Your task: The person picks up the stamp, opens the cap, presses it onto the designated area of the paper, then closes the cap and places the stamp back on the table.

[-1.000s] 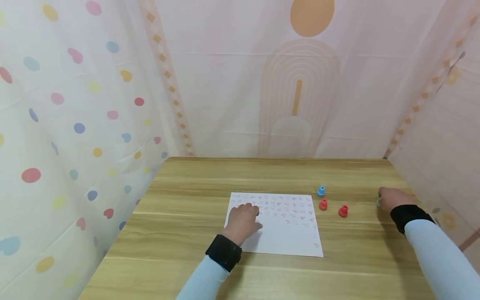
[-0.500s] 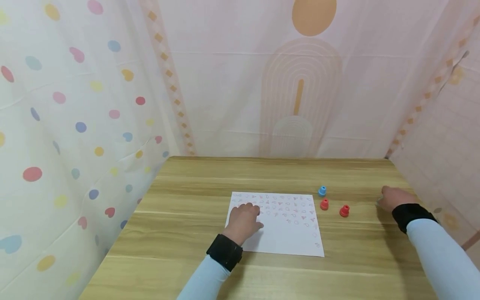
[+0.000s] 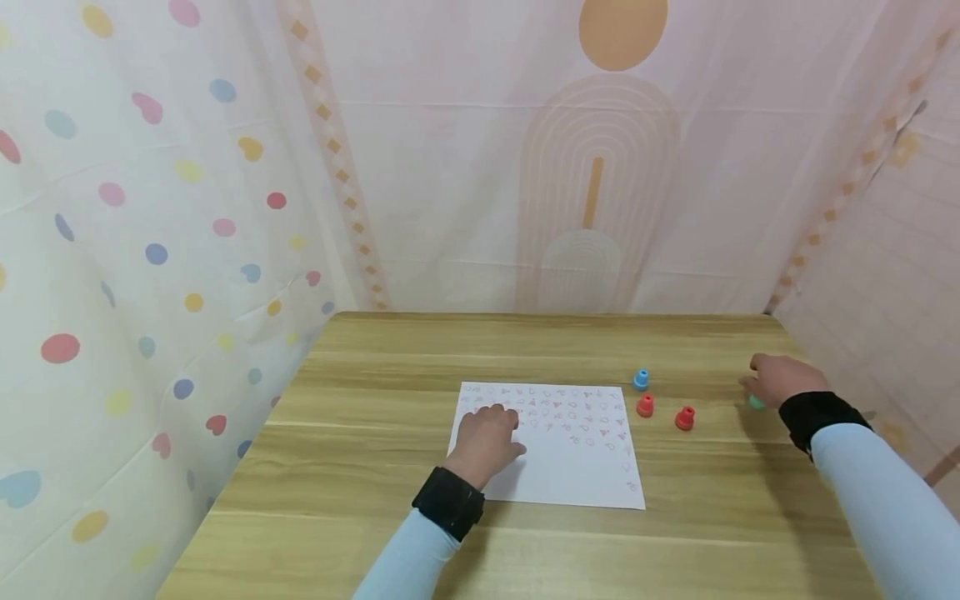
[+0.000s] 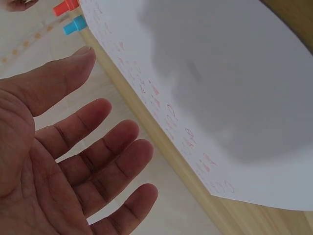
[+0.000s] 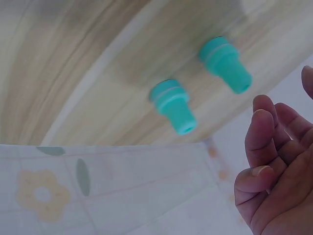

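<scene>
My left hand (image 3: pixel 483 446) is over the left part of a white sheet of paper (image 3: pixel 562 479) with rows of small pinkish-red prints. In the left wrist view its fingers (image 4: pixel 105 169) are spread and loosely bent, with nothing in them. At the right side of the table, my right hand (image 3: pixel 783 379) hovers by a teal toy stamp (image 3: pixel 756 402), partly covering it. Two teal stamps stand side by side in the right wrist view, a nearer one (image 5: pixel 173 105) and a farther one (image 5: pixel 225 63). The right fingers (image 5: pixel 261 132) are loosely bent, apart from both.
Right of the paper stand a blue stamp (image 3: pixel 641 380) and two red stamps, one close to the sheet (image 3: pixel 645 406) and one farther right (image 3: pixel 685 418). Patterned curtains (image 3: pixel 450 208) hang behind and beside the wooden table (image 3: pixel 360 467).
My right hand has let go of a teal stamp, lifting and moving slightly left, so a stamp now shows below it. The left hand has stayed over the paper.
</scene>
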{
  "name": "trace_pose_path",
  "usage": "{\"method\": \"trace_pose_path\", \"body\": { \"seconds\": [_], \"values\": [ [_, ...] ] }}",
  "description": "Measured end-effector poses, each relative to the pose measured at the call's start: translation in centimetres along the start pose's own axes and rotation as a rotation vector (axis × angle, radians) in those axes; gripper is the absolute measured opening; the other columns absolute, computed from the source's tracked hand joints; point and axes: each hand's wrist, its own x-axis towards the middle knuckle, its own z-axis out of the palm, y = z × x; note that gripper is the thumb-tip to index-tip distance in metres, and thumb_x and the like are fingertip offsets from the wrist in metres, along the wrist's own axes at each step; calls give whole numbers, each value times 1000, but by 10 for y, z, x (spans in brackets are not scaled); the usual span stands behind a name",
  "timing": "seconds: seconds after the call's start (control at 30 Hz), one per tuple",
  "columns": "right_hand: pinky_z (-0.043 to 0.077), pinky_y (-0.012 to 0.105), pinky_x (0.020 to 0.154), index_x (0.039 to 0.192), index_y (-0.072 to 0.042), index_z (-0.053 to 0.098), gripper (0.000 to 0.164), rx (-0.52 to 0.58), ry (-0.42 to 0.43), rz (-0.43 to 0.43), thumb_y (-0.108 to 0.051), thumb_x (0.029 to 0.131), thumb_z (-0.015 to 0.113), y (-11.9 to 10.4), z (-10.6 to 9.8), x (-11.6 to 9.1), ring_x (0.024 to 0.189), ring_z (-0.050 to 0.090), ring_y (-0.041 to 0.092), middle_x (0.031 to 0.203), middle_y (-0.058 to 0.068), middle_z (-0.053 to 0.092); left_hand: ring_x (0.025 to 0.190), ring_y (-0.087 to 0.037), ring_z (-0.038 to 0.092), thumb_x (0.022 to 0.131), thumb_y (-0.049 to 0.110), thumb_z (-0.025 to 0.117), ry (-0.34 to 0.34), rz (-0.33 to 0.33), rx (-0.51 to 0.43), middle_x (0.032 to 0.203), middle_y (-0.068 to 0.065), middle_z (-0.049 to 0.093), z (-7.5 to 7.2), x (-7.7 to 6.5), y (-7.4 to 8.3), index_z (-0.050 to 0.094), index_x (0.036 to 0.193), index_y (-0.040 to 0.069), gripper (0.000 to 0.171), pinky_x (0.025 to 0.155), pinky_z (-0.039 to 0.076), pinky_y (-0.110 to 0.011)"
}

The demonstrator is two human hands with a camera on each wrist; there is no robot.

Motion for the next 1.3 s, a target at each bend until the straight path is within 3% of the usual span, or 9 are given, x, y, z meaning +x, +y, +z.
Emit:
{"method": "trace_pose_path", "body": {
  "seconds": [0.47, 0.83, 1.07, 1.3],
  "values": [
    [50, 56, 73, 110, 13, 60, 41, 37, 5, -94, -25, 94, 55, -28, 5, 13, 88, 62, 43, 102, 34, 66, 71, -20, 56, 74, 31, 79, -1, -5, -11, 84, -6, 69, 0, 1, 1, 73, 98, 10, 32, 66, 52, -39],
    [51, 50, 69, 105, 4, 64, 33, 60, -31, -153, -27, 94, 58, -60, 14, 4, 79, 62, 29, 95, 21, 71, 69, -20, 56, 74, 31, 79, 17, 6, -5, 83, -5, 69, 2, 0, 0, 73, 96, 10, 31, 64, 51, -38],
    [51, 53, 76, 106, 2, 65, 44, 32, -27, -167, -39, 91, 59, -71, 25, 1, 84, 62, 31, 101, 21, 70, 69, -20, 56, 73, 30, 80, 18, 7, -17, 82, -5, 68, 1, 0, 0, 73, 95, 10, 30, 63, 51, -38],
    [52, 44, 64, 103, 1, 64, 40, 39, -40, -193, -35, 86, 66, -77, 33, -5, 68, 57, 21, 88, 14, 70, 68, -19, 54, 74, 30, 79, 9, 11, -14, 81, -5, 68, 1, 1, 2, 72, 94, 11, 29, 64, 51, -38]
  ]
}}
